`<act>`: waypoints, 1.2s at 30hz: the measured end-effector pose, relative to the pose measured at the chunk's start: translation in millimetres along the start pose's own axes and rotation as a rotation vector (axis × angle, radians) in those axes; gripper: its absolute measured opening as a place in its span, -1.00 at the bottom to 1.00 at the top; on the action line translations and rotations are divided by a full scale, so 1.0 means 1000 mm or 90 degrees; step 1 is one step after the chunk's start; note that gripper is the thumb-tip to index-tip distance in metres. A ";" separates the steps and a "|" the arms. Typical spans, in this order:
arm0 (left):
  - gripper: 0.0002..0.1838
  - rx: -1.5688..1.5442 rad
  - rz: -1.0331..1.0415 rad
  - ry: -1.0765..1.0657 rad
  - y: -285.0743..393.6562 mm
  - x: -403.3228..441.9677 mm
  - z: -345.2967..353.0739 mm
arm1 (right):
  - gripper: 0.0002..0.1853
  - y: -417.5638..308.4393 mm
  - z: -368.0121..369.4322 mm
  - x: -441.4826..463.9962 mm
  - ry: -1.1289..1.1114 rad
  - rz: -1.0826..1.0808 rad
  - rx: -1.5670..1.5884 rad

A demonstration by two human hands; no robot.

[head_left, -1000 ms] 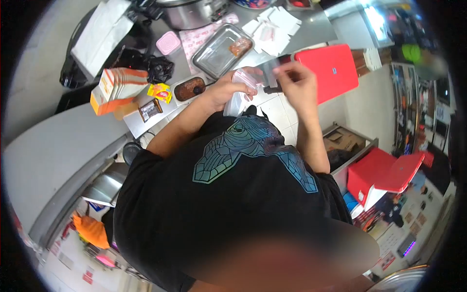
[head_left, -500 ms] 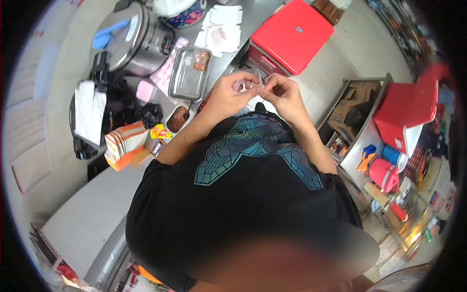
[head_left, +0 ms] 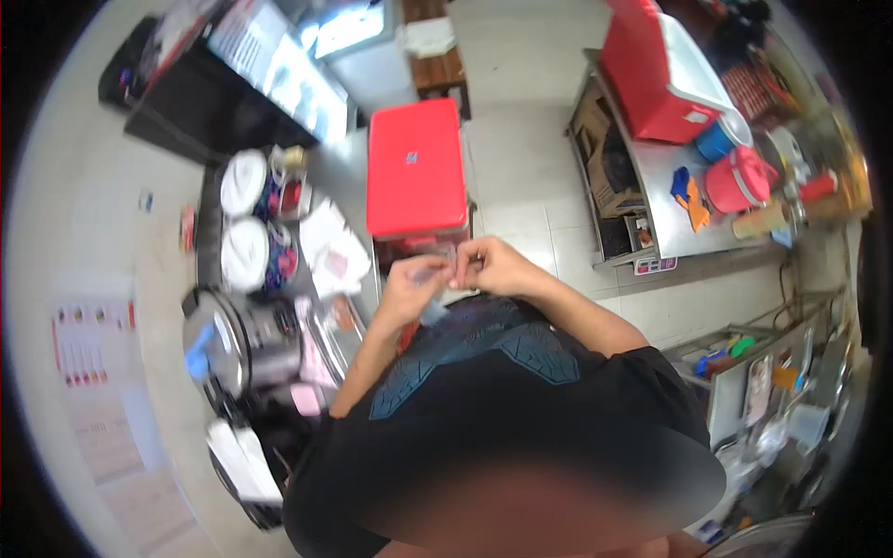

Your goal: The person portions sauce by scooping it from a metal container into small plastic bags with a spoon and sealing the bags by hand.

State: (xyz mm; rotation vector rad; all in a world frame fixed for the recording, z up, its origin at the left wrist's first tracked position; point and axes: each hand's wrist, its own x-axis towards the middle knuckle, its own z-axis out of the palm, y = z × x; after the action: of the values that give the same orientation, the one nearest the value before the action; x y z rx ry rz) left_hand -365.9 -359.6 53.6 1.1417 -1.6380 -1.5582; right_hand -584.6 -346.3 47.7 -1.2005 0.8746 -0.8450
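Left hand [head_left: 409,286] and right hand [head_left: 493,268] both have a closed grip, pinching the clear plastic bag [head_left: 433,309], which hangs just below the left fingertips. Ahead of the grip, near, stands the red cooler [head_left: 416,167]; to its left is the counter [head_left: 349,177] edge; to its right, open floor [head_left: 521,186].

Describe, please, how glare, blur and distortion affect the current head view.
Head view: wide-angle distortion curves the surroundings, with dark corners; glare whitens the bright panel at the top; heavy blur covers the bottom centre; the clear plastic at the left hand is too hazy to outline.
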 end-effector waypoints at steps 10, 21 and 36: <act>-0.87 0.087 0.032 -0.073 0.004 0.036 0.022 | -0.77 0.008 -0.022 -0.019 0.117 0.003 -0.087; -0.91 0.288 0.107 -0.006 -0.004 0.031 0.028 | -0.73 0.022 -0.015 -0.010 0.049 -0.015 -0.261; -0.71 0.788 0.189 0.122 0.002 0.025 0.042 | -0.60 0.011 -0.008 -0.003 0.166 0.036 -0.452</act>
State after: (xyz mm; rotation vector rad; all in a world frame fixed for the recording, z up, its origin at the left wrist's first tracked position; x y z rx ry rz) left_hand -414.4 -362.5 46.2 1.4074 -2.5163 -0.0972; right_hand -592.3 -344.9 35.8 -1.6834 1.4905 -0.6670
